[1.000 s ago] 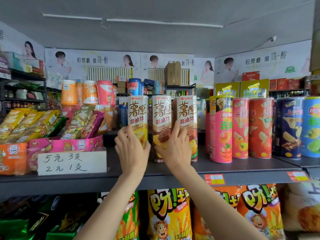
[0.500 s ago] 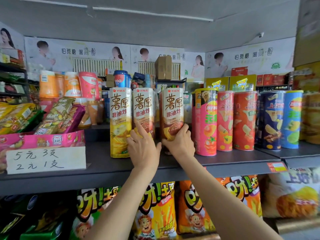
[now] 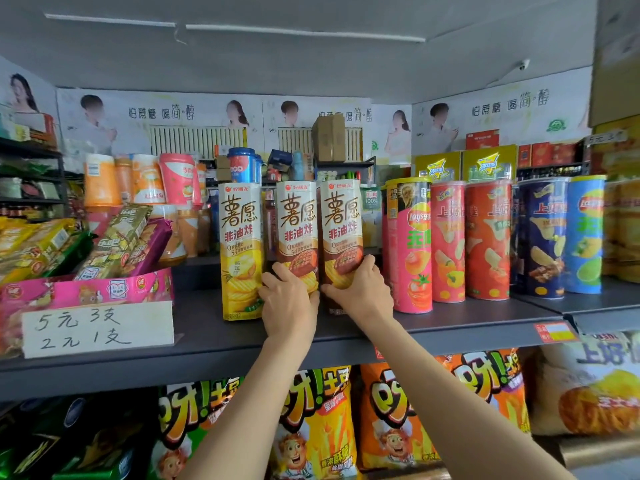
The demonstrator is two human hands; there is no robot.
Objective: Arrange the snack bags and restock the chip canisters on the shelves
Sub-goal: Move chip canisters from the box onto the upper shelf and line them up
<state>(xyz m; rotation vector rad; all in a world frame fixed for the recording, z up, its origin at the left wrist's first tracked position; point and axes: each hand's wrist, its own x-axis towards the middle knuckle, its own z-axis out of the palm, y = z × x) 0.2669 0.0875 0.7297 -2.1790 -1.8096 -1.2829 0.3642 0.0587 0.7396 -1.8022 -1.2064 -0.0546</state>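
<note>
Centre frame, the left hand [image 3: 289, 303] and right hand [image 3: 360, 292], fingers curled, each gripped a tall brown cardboard chip canister [image 3: 298, 237] [image 3: 342, 237]; since a moment earlier they had closed together beside the yellow canister [image 3: 240, 251], tidying the grey shelf [image 3: 450, 329] row

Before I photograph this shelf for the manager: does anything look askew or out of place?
Mostly tidy: the canisters stand upright. Only the snack bars in the pink display box lie jumbled at angles.

We see a grey shelf [image 3: 433, 332] carrying upright chip canisters [image 3: 410, 247], tall boxes [image 3: 240, 251] and a pink tray [image 3: 86, 292].
</note>
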